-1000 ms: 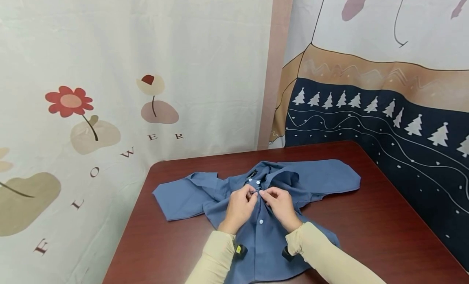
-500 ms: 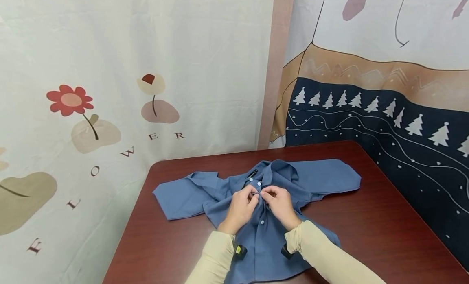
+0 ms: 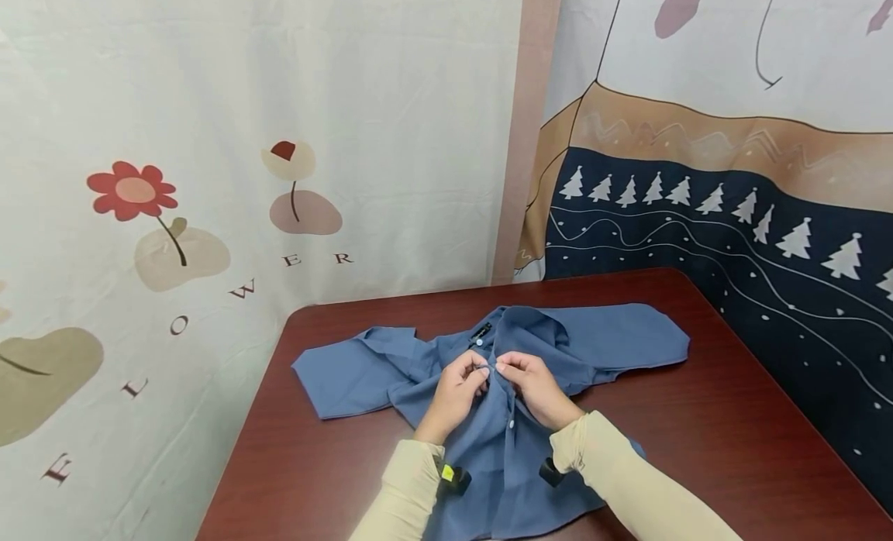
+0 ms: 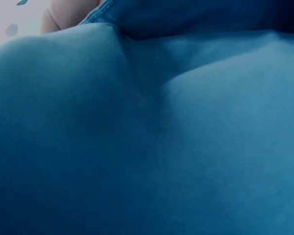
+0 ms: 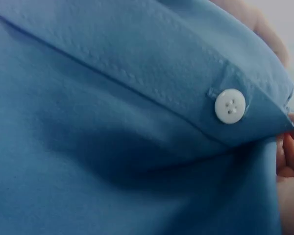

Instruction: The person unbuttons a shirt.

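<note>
A blue shirt (image 3: 474, 463) with white buttons lies front up on the table, sleeves spread to both sides. My left hand (image 3: 452, 397) pinches the front placket below the collar between thumb and fingers. Close beside it, my right hand (image 3: 536, 390) pinches the other side of the placket. Under the hands a white button (image 3: 512, 424) shows on the placket; in the right wrist view a four-hole button (image 5: 230, 105) sits near the pinched edge. Blue cloth (image 4: 147, 137) fills most of the left wrist view. What lies between the fingertips is hidden.
The dark red-brown table (image 3: 705, 440) has rounded far corners. Behind it hang a pale curtain (image 3: 405, 138) with printed flowers and, to the right, a cloth with white trees (image 3: 698, 239). A small dark label (image 3: 481, 331) shows inside the collar.
Both hands stay at the placket and shift slightly. The front cloth has swung a little to the right with its lower button, and one of the two collar-area buttons is now covered.
</note>
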Demonstrator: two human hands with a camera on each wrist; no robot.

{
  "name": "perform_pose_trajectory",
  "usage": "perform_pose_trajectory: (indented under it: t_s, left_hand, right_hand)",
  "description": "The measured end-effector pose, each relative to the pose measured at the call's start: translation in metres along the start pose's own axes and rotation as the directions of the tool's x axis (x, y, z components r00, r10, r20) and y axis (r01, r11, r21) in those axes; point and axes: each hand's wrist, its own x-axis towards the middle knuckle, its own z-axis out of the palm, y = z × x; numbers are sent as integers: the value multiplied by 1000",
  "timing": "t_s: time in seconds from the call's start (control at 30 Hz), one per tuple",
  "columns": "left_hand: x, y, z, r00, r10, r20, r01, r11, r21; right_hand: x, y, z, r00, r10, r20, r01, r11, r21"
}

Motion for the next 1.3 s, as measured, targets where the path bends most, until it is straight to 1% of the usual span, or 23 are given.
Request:
perform_pose_trajectory:
  t_s: [0.17,0.3,0.4,0.53,0.67,0.77,0.9,1.0,1.1,1.2,1.3]
  left_hand:
    - [-2,22,-4,999,-9,46,10,999,-42]
    - [-2,26,-6,997,-16,77,22,996,-82]
    - [-2,26,-7,995,-11,100,23,993,-116]
    - [-2,23,-9,992,-20,128,41,986,-161]
    - [-2,19,-12,989,-29,146,55,983,-173]
    - [-1,17,-12,988,-15,153,40,986,-162]
    - [-1,18,-11,987,-6,158,30,989,-146]
    - [-1,20,-12,990,-17,143,34,993,-115]
    - [-1,20,-13,994,-30,109,38,997,-71]
    - [2,7,-14,997,-52,55,54,998,-29]
    - [5,-9,-15,997,-70,-27,71,997,12]
  right_hand:
    - [2,1,-6,995,24,98,-31,997,72]
    - [4,3,-10,986,42,161,-62,991,118]
    - [6,3,-11,978,51,202,-81,987,142]
    - [6,2,-11,974,66,218,-96,987,129]
    - [6,-1,-6,980,87,178,-98,994,54]
    - [7,-3,-4,983,93,158,-93,996,-10]
    - [7,-4,-4,987,79,137,-67,994,-91]
    - [7,-4,-4,996,54,66,-41,982,-184]
    - [8,-3,-4,1000,14,-28,-21,962,-272]
    - [10,0,-7,994,-23,-109,-12,951,-310]
    - [11,0,-10,984,-54,-169,-1,951,-310]
